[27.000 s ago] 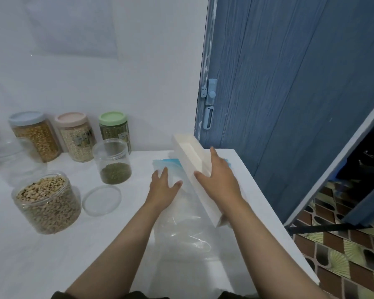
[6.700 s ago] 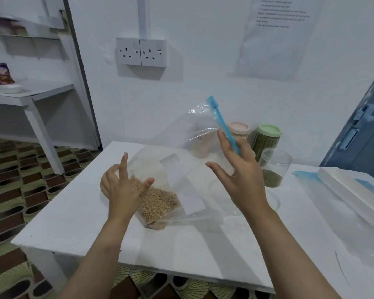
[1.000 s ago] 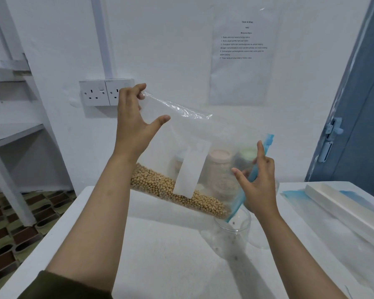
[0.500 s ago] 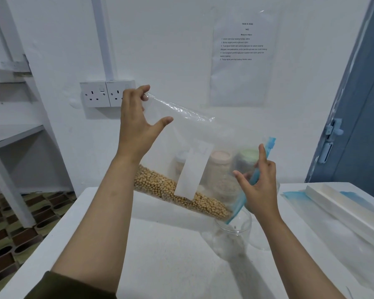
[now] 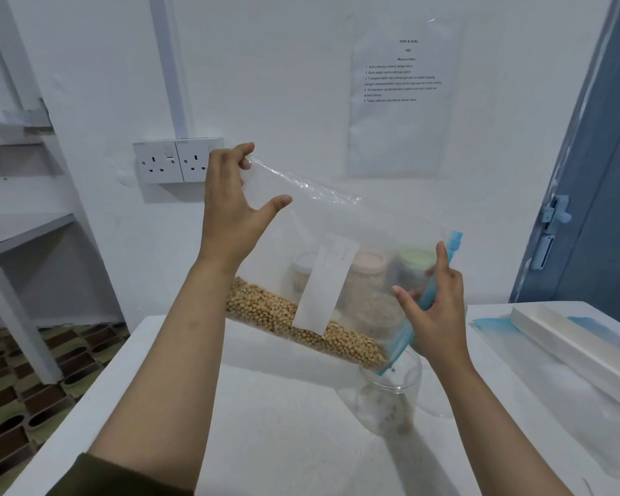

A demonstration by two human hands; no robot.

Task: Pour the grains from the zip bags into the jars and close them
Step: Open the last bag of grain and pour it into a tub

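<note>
left hand [image 5: 230,213] raised high, pinching bag's [image 5: 323,252] bottom corner between curled fingers, thumb spread wide. right hand [image 5: 434,309] lower, thumb and fingers gripping blue zip strip [image 5: 423,302] at bag's mouth. bag held in the air over table [image 5: 265,424], tilted so mouth end hangs lowest, directly above open jar [image 5: 391,395].

going left to right:

white metal rack [image 5: 18,223] at far left, over patterned brown and green floor tiles [image 5: 8,388]. double wall socket [image 5: 172,161], glossy white plastic, just behind left hand. dark green sleeve [image 5: 97,477] at left forearm's base.

bag itself: thin clear film, crinkled and shiny along upper edge, with matte white rectangular label [image 5: 324,284] across its front. small round tan grains [image 5: 301,323] heaped along lower edge, sloping down to zip corner, packed against blue strip.

jar: clear, round, rim wide, standing upright on matte white table; bag's lowest corner at or just inside rim, cannot tell which. a few specks at jar's bottom, blurred.

seen through film, against wall: three jars, one pink-lidded [image 5: 367,259], one green-lidded [image 5: 414,257], third mostly hidden by label.

printed paper sheet [image 5: 401,94] in clear sleeve on wall above.

flat empty bag [image 5: 552,370] on table at right, white rectangular tray [image 5: 573,341] lying on it. blue wooden door [image 5: 602,191] with pale blue latch at far right.
</note>
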